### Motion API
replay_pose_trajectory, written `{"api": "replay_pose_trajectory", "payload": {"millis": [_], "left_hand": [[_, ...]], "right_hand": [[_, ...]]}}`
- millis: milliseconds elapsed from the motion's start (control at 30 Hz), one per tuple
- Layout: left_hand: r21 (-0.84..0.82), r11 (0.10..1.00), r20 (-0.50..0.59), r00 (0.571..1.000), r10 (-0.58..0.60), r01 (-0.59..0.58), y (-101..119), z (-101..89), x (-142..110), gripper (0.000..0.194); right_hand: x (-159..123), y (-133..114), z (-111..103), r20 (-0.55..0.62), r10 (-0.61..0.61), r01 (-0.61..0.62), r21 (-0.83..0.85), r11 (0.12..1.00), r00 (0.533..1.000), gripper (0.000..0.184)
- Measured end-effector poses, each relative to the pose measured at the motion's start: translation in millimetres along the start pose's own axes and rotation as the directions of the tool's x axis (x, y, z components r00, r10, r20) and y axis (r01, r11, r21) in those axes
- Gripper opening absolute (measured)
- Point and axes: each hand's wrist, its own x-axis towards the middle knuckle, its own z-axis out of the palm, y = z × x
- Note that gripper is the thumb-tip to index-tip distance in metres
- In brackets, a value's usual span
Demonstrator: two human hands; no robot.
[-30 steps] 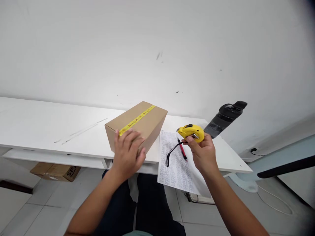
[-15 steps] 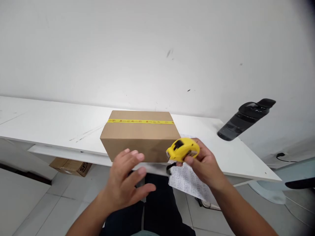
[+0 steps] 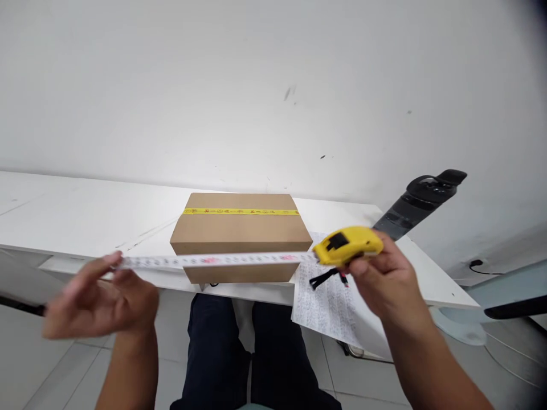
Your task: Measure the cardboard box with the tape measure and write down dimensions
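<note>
Blur softens the left hand (image 3: 106,302) and makes the marks on the white tape blade (image 3: 239,260) hard to read. The blade hides a strip of the near side of the brown cardboard box (image 3: 239,230) on the white tabletop (image 3: 85,210). The left grip pinches the blade's left end between thumb and forefinger. The right hand (image 3: 391,282) has its grip closed around the yellow plastic tape measure (image 3: 354,245), which partly covers the white paper sheet (image 3: 320,313) right of the box.

A black-capped bottle (image 3: 421,199) stands on the white table (image 3: 85,202), near the wall (image 3: 205,85).
</note>
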Motion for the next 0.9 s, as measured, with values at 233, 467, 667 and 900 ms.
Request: {"api": "replay_pose_trajectory", "payload": {"millis": [233,467,667,900], "left_hand": [[0.259,0.965,-0.193,0.977,0.09,-0.038,-68,-5.9,22,0.031],[0.037,0.986,-0.002,0.986,0.164,-0.164,-36,15.9,5,0.024],[-0.107,0.983,0.167,0.972,0.166,-0.149,-20,13.6,9,0.03],[-0.171,0.979,0.19,0.971,0.147,-0.115,-22,11.3,9,0.036]], "right_hand": [[47,25,-31,-0.09,0.001,-0.007,-0.067,0.998,0.996,0.04],[49,41,-15,-0.02,0.012,-0.014,-0.09,0.996,1.0,0.048],[48,43,-13,-0.022,0.013,-0.015,-0.087,0.996,1.0,0.049],[49,45,-15,-0.022,-0.003,0.001,-0.101,0.995,1.0,0.051]]}}
